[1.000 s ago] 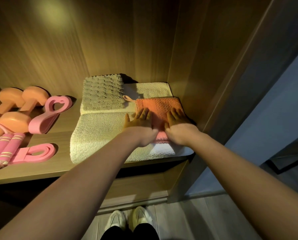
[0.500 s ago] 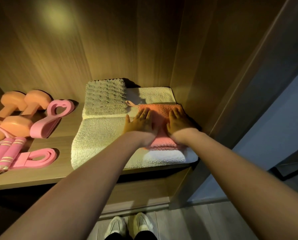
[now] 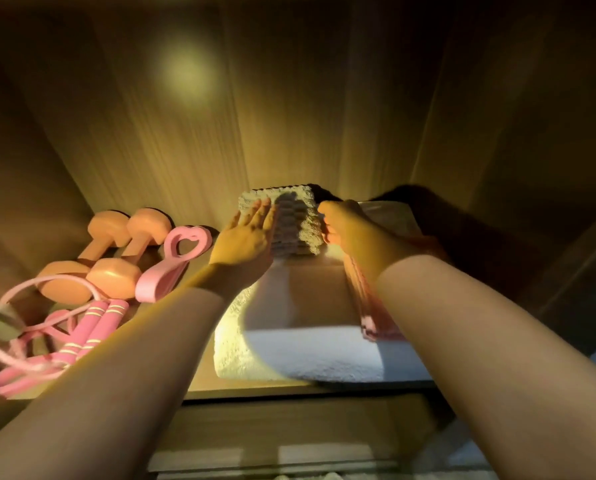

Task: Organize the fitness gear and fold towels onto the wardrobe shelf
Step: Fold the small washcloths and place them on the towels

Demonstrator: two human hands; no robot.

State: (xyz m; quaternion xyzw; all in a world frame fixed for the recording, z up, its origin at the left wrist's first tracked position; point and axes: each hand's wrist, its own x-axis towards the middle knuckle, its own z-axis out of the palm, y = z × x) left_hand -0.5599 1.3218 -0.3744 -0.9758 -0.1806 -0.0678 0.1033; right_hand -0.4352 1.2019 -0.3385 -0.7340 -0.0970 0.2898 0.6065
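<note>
I've hopped off the pink towel to the ribbed towel at 12 o'clock, left hand flat and open, right hand can't tell, so just final squaring-up I reckon.

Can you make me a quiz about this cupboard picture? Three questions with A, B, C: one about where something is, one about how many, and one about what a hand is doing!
1. Where does the ribbed towel lie?
A. hanging on a hook
B. on the back part of the big white towel
C. on the floor

2. How many orange dumbbells are there?
A. one
B. four
C. two

3. What is the left hand doing?
A. lying flat on the ribbed towel
B. gripping a dumbbell
C. waving in the air

Answers:
1 B, it sits on the white towel, close to the back wall.
2 C, two lie side by side at the left.
3 A, its fingers are straight and rest on the towel's left part.
</note>
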